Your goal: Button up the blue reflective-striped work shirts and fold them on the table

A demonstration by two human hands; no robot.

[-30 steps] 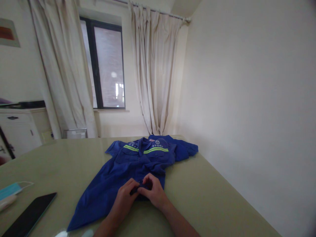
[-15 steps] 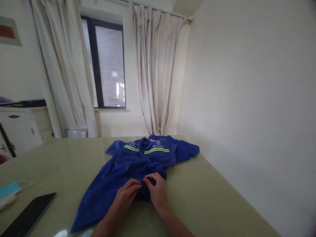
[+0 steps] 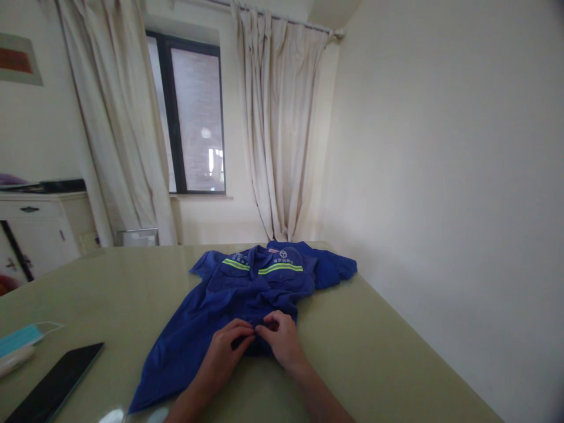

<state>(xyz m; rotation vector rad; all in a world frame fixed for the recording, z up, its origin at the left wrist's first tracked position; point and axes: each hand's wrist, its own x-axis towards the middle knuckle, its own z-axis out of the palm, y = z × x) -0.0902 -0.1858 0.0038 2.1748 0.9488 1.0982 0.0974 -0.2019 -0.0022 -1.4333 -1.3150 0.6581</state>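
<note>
A blue short-sleeved work shirt (image 3: 189,338) lies front side up on the table, with yellow-green reflective stripes and white printing across its chest. Its collar end points away from me and the lower part is rumpled. At the shirt's lower front edge, my left hand (image 3: 229,343) pinches the fabric between thumb and fingers. Just beside it, my right hand (image 3: 281,338) also pinches the cloth, thumb and fingertips together. The fingertips of both hands nearly touch. Whatever small part of the shirt lies between them is hidden.
A dark tablet-like device (image 3: 55,382) rests on the pale green table (image 3: 374,352) at the left. Near it are a light blue face mask (image 3: 20,339) and a white object (image 3: 15,359). More blue cloth (image 3: 332,267) lies beyond the shirt, and a wall (image 3: 440,176) borders the right side.
Both hands stay at the same part of the shirt. The fingers have shifted slightly, and the left thumb sits lower, leaving a wider gap under the index finger.
</note>
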